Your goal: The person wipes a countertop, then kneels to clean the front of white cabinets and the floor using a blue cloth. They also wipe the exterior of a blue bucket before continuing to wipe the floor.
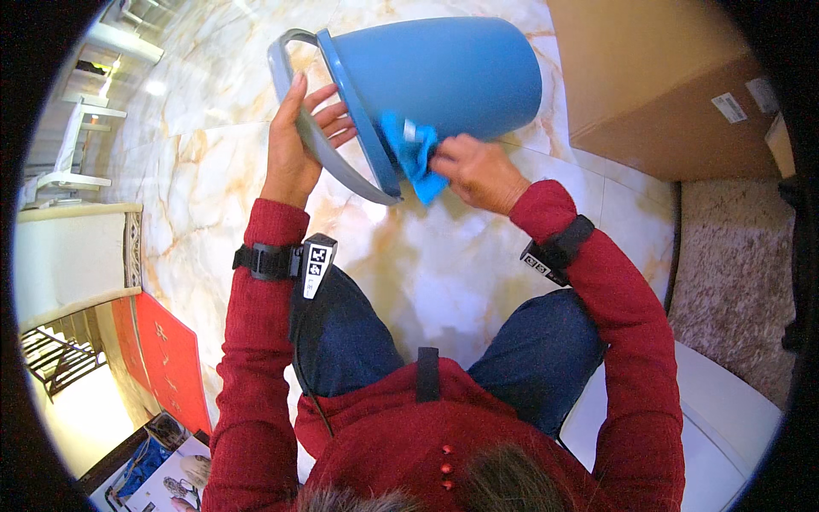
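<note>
A blue plastic bucket lies on its side, mouth to the left and base to the right. Its grey handle swings out from the rim and crosses in front of the palm of my left hand. The fingers of that hand are spread at the bucket's rim, holding it there, with the thumb apart. My right hand grips a bright blue cloth with a white tag, bunched in the fingers. The cloth is against or just in front of the bucket's near side by the rim; motion blurs it.
Marbled floor tiles lie under the bucket. To the right stands a large cardboard box, with a brown mat nearer me. A red panel and white furniture are at the left. My knees flank the near floor.
</note>
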Tool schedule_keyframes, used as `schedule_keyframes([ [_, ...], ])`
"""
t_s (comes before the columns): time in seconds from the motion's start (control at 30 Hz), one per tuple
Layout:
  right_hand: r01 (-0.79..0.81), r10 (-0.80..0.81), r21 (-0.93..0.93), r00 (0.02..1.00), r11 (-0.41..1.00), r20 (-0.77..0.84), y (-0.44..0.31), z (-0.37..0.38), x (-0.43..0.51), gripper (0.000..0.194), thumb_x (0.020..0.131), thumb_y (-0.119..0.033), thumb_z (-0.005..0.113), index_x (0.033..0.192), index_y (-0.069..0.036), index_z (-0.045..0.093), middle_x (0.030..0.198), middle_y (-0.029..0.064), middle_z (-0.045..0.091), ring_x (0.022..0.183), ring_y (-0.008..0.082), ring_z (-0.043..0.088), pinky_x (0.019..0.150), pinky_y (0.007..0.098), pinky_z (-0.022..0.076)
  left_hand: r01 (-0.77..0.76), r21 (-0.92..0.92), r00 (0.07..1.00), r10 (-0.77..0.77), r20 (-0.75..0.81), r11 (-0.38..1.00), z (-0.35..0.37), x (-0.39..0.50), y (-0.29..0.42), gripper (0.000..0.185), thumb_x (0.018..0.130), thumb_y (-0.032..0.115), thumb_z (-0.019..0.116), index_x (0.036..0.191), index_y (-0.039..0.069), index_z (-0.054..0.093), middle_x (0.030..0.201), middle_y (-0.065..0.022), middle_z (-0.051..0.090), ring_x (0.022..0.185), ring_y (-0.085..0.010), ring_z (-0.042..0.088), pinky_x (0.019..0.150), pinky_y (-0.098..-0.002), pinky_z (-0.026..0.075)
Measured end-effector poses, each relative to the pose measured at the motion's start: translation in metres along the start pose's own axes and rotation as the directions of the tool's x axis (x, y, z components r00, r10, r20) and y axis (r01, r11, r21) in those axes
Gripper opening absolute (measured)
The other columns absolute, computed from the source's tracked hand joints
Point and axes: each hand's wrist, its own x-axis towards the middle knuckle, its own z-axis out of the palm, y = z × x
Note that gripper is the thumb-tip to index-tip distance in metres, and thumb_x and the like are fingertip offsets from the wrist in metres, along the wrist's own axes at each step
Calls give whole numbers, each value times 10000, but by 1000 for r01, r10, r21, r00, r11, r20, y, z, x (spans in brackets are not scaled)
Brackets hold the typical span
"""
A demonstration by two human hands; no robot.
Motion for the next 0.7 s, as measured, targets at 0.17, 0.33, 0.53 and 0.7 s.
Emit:
schedule_keyframes([
  [0.17,-266,310,162,857,950,-411,44,-23,17,273,749,-112,604,1021,-106,628,979,113,596,892,311,597,731,394,513,-70,-58,996,73,49,996,1,-18,-43,670,853,401,612,1303,-53,410,1063,-129,594,974,-194,574,883,-315,449],
  [0.33,-684,675,167,594,710,-438,75,-22,15,282,760,-107,625,1041,-89,619,989,156,592,909,345,585,771,426,494,-8,268,1000,7,3,963,5,-22,-70,405,818,362,675,997,6,603,848,3,555,777,-94,483,677,-246,372],
  [0.53,-200,272,247,911,948,-309,1,3,3,359,733,-112,638,1083,-77,568,989,152,560,940,349,560,784,440,489,90,149,988,-69,-142,985,18,-13,-55,307,796,392,695,843,106,596,757,35,486,718,-85,458,618,-244,368],
  [0.7,-162,163,262,986,951,16,-25,-7,-3,395,712,-95,638,1097,-117,553,1010,125,549,933,335,562,763,433,502,85,14,983,-81,-167,996,14,-12,-15,274,823,380,661,749,164,510,630,44,460,563,-74,450,519,-217,375],
])
